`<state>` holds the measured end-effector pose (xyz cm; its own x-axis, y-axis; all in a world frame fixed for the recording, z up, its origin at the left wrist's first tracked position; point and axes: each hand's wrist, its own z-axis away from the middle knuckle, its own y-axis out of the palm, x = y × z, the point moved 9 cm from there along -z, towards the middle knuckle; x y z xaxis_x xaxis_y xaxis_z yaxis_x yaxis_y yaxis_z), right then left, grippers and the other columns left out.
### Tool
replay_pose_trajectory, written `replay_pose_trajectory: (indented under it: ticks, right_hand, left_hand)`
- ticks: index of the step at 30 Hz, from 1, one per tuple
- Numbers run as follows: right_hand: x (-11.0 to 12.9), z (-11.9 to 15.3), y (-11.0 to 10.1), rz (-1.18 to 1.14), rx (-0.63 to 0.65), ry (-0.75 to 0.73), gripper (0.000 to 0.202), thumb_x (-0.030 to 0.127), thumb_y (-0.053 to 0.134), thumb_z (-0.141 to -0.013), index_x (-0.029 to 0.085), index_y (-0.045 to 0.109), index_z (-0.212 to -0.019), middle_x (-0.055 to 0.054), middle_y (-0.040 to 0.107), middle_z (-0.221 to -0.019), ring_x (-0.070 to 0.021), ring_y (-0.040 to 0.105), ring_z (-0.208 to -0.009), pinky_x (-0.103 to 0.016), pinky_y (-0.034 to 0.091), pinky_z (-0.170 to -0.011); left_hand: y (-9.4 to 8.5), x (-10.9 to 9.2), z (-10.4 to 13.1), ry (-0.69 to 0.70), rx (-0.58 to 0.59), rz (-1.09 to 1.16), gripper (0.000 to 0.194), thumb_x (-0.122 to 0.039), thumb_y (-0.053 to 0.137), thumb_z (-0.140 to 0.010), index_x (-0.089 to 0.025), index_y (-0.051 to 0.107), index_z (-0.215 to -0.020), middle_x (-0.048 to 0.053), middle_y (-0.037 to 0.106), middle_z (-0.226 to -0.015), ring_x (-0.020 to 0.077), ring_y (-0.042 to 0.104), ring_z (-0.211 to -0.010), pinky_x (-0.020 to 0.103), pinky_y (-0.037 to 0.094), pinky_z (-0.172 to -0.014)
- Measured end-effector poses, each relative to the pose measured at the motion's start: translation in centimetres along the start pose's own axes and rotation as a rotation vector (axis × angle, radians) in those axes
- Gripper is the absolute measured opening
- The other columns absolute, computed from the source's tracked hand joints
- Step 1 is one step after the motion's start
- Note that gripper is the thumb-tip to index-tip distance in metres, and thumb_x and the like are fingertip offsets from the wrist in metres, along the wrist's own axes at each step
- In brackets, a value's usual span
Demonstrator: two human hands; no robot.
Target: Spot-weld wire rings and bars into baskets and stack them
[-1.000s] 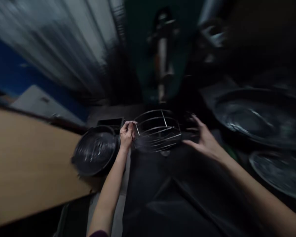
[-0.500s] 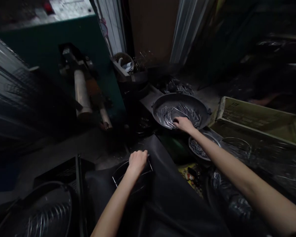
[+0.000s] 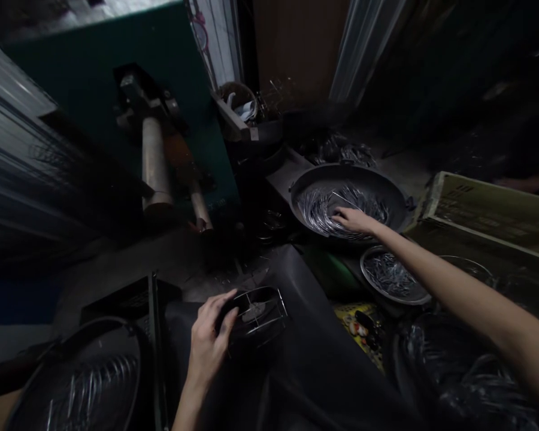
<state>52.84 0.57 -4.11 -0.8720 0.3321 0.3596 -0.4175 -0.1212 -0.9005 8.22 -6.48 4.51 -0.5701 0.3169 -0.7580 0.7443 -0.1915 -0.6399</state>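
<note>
A small metal wire frame (image 3: 263, 317) with crossbars lies over a dark block with a grey middle, low in front of me. My left hand (image 3: 209, 329) curves around the left end of this frame, thumb and fingers apart. Further off, a wide dark pan (image 3: 402, 191) holds many thin metal wire pieces (image 3: 317, 209), heaped in a ring. My right hand (image 3: 356, 220) reaches into it, its bent fingers together on the wires at the near side; its fingertips are partly hidden among them.
Right of the pan stands a yellow-green crate (image 3: 489, 209). A smaller bowl (image 3: 395, 297) of short metal pieces sits below the pan. A green machine (image 3: 197, 90) with a protruding roller (image 3: 155, 161) rises at left. A round dark tub (image 3: 135, 389) with bent wires stands lower left.
My left hand has moved from the frame's top to its left end and opened, uncovering the crossbars. My right hand stays among the wires. The view has shifted slightly.
</note>
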Motion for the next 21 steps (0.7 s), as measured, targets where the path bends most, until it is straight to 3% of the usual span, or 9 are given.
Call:
replay_pose_trajectory:
  ticks: [3,6,9,12,14,16,18,21]
  right_hand:
    - [2.9,0.8,-4.1,-0.248,-0.142,-0.022,0.007,0.019,0.059,-0.084,0.015,0.06,-0.079,-0.009,0.063,-0.08,-0.0158,0.056,-0.073,-0.026,0.04,-0.07]
    - [6.2,2.0,-7.0,-0.524,-0.163,0.026,0.019,0.016,0.053,-0.088,0.018,0.05,-0.069,0.002,0.045,-0.055,-0.009,0.038,-0.049,-0.023,0.031,-0.05]
    - [11.4,4.5,-8.3,-1.036,-0.084,0.06,0.027,0.012,0.038,-0.095,0.019,0.043,-0.069,0.007,0.033,-0.053,-0.0047,0.022,-0.041,-0.02,0.018,-0.041]
    - [18.3,8.1,-8.8,-1.507,0.045,0.031,0.035,0.013,0.029,-0.099,0.017,0.04,-0.065,0.008,0.028,-0.055,-0.0022,0.016,-0.041,-0.016,0.012,-0.038]
    - [22.0,10.0,-9.3,-1.662,0.081,0.035,0.039,0.013,0.027,-0.1,0.016,0.036,-0.062,0.009,0.023,-0.055,-0.0003,0.015,-0.041,-0.014,0.009,-0.038]
    - [24.6,10.9,-9.6,-1.698,0.092,0.048,0.039,0.01,0.023,-0.099,0.014,0.033,-0.061,0.01,0.019,-0.056,0.0022,0.014,-0.04,-0.012,0.008,-0.04]
    - [26.1,10.7,-9.0,-1.718,0.103,0.072,0.039,0.007,0.016,-0.097,0.011,0.034,-0.062,0.011,0.019,-0.057,0.0043,0.014,-0.04,-0.011,0.011,-0.043]
    - [27.6,10.6,-5.8,-1.718,0.115,0.071,0.042,0.009,0.013,-0.098,0.009,0.044,-0.068,0.01,0.034,-0.06,0.0055,0.027,-0.043,-0.011,0.026,-0.05]
  left_hand:
    - [1.4,-3.0,-1.0,-0.002,0.044,0.129,0.028,-0.033,0.046,-0.092,-0.024,0.066,-0.109,0.004,0.068,-0.105,0.0189,0.063,-0.099,0.033,0.049,-0.09]
    - [4.8,-7.2,-2.3,0.08,0.171,0.276,0.032,-0.034,0.04,-0.094,-0.024,0.063,-0.114,0.006,0.067,-0.108,0.0189,0.062,-0.102,0.034,0.049,-0.093]
    - [7.6,-10.5,-3.7,0.155,0.192,0.378,0.037,-0.034,0.042,-0.094,-0.022,0.053,-0.127,0.009,0.056,-0.13,0.0218,0.052,-0.121,0.039,0.04,-0.106]
    - [9.0,-12.0,-4.6,0.182,0.167,0.443,0.045,-0.037,0.048,-0.091,-0.02,0.046,-0.132,0.011,0.046,-0.14,0.025,0.04,-0.132,0.043,0.031,-0.111]
    - [9.4,-12.0,-4.3,0.177,0.213,0.529,0.038,-0.039,0.041,-0.094,-0.02,0.051,-0.126,0.011,0.056,-0.127,0.0227,0.05,-0.122,0.039,0.038,-0.105]
    - [9.1,-10.8,-3.5,0.132,0.244,0.608,0.036,-0.04,0.034,-0.096,-0.019,0.058,-0.113,0.007,0.065,-0.102,0.0168,0.06,-0.098,0.031,0.045,-0.093]
    - [8.5,-8.8,-2.3,0.06,0.239,0.654,0.038,-0.044,0.034,-0.096,-0.017,0.061,-0.102,0.002,0.06,-0.079,0.0116,0.058,-0.077,0.025,0.046,-0.081]
    - [7.2,-5.1,-0.9,-0.078,0.15,0.725,0.038,-0.048,0.04,-0.092,-0.016,0.061,-0.093,-0.003,0.047,-0.063,0.0074,0.046,-0.058,0.02,0.041,-0.062]
